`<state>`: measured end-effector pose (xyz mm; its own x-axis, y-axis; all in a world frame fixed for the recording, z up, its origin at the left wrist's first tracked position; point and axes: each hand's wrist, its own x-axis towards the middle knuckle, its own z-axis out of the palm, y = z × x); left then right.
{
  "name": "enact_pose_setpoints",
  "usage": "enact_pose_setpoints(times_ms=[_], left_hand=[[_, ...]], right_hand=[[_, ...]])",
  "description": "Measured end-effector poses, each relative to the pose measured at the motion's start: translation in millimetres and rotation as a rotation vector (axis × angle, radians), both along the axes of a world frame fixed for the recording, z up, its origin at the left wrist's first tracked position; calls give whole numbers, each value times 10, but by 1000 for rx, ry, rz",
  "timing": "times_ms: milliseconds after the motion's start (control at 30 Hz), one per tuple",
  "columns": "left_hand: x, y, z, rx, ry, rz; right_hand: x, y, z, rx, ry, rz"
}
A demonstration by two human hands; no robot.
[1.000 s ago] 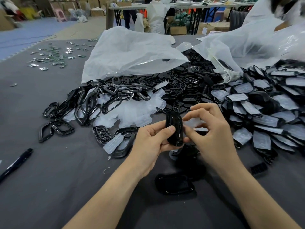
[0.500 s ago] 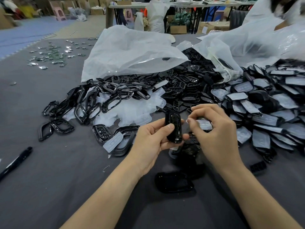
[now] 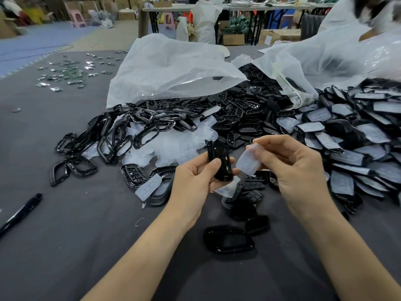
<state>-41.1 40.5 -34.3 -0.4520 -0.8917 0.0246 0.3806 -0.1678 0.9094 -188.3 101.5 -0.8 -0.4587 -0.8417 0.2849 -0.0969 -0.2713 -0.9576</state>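
My left hand grips a glossy black key-fob shell, held on edge between thumb and fingers. Just right of it, my right hand pinches a translucent white rubber pad at its top end. The pad hangs a small gap away from the shell. On the grey table below my hands lies another black shell, and a small stack of black button frames sits under my right hand.
Heaps of black frames, grilled plates, loose clear pads and padded shells cover the table's middle and right. Two big plastic bags lie behind. A black pen lies at the left.
My right hand has lifted a translucent pad up beside the shell. The left hand has kept hold of the black shell and turned it slightly.
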Motion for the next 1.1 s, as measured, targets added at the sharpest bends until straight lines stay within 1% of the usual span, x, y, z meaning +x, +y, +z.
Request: enact_pose_setpoints(times_ms=[67,133,200,267,333,467,533,600,667,733,900,1100], left_hand=[[1,-14,-3,3,-20,9],[-5,-18,-6,-5,-44,5],[-11,-1,-16,-67,-105,-2],[-14,19,-21,-173,-195,-4],[-23,40,-17,-246,-243,-21],[-43,81,-14,-209,-210,-95],[-39,90,-23,-238,-218,-122],[-26,91,-33,-291,-257,-120],[-27,87,-44,-329,-288,-98],[-37,88,-41,-344,-289,-82],[-34,96,-28,-379,-316,-85],[-47,96,-24,-426,-355,-77]], right_hand=[[-19,28,46,6,0,69],[-14,62,95,24,52,192],[14,76,106,50,94,276],[54,69,84,69,127,301],[88,55,56,79,200,267],[109,50,-8,68,403,83],[122,53,-25,49,443,30],[141,50,-42,33,489,4],[156,47,-52,-6,598,-38],[165,43,-62,-35,660,-82],[181,25,-76,-20,721,-159],[187,13,-77,12,651,-163]])
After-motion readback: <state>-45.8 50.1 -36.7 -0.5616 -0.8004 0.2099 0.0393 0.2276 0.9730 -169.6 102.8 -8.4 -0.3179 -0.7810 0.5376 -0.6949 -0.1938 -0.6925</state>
